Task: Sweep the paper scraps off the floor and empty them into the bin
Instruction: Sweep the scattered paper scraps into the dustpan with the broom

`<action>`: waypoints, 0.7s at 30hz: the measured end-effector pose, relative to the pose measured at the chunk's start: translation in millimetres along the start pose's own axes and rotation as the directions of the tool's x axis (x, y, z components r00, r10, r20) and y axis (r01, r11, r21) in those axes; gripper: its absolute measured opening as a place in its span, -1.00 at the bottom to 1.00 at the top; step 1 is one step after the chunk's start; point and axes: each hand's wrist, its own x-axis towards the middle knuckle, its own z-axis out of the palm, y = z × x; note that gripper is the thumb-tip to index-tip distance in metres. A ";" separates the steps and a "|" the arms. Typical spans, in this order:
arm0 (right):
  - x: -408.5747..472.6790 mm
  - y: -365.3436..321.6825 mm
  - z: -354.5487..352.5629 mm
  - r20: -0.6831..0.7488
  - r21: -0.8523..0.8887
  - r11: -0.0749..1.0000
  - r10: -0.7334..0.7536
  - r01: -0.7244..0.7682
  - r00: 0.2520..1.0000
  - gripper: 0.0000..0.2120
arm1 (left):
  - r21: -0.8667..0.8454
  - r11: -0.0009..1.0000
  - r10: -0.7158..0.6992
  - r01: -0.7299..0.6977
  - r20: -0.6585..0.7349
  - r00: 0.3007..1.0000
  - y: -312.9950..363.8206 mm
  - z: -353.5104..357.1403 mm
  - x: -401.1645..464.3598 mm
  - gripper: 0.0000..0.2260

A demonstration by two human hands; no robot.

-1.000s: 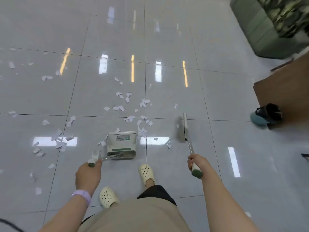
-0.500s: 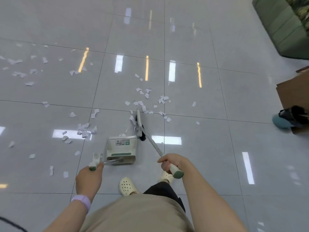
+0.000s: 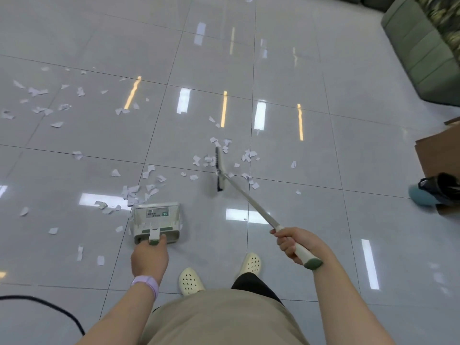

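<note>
Your right hand (image 3: 296,245) grips the broom (image 3: 220,170); scraps (image 3: 211,160) lie at one o'clock from the dustpan (image 3: 156,220) (left hand (image 3: 149,257) gripping its handle).

Single view: head-worn wide-angle camera, looking forward and steeply down from standing height. Landmark: dustpan (image 3: 157,222), low and left of frame centre. Nearer the camera than the dustpan, the wearer's own forearms and shoes fill the bottom edge. Beyond the dustpan, tiled floor (image 3: 311,150) runs to the top edge; tile lines bow outward. No second view, so no shared area.
</note>
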 end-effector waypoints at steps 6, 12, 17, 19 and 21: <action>-15.3 -5.2 -69.6 -0.199 0.189 0.981 0.005 0.033 0.980 -0.85 | -0.026 0.998 0.065 -0.064 0.048 0.997 38.1 35.1 -15.9 -0.65; -17.0 -27.0 -148.1 -0.307 0.419 0.894 -0.026 0.160 0.951 -0.77 | 0.017 0.991 0.130 -0.132 0.066 0.989 83.3 79.8 -37.6 -0.61; -12.8 -72.2 -214.6 -0.372 0.402 0.902 0.004 0.157 0.928 -0.81 | 0.094 0.984 0.147 -0.154 0.070 0.987 129.6 129.9 -61.1 -0.59; -4.3 -97.0 -231.0 -0.397 0.329 0.939 0.039 0.103 0.917 -0.82 | 0.110 0.982 0.147 -0.153 0.065 0.987 146.3 149.0 -69.2 -0.60; 7.8 -125.2 -230.8 -0.381 0.219 0.975 0.107 -0.023 0.918 -0.82 | 0.127 0.982 0.131 -0.137 0.054 0.990 162.2 164.4 -76.0 -0.61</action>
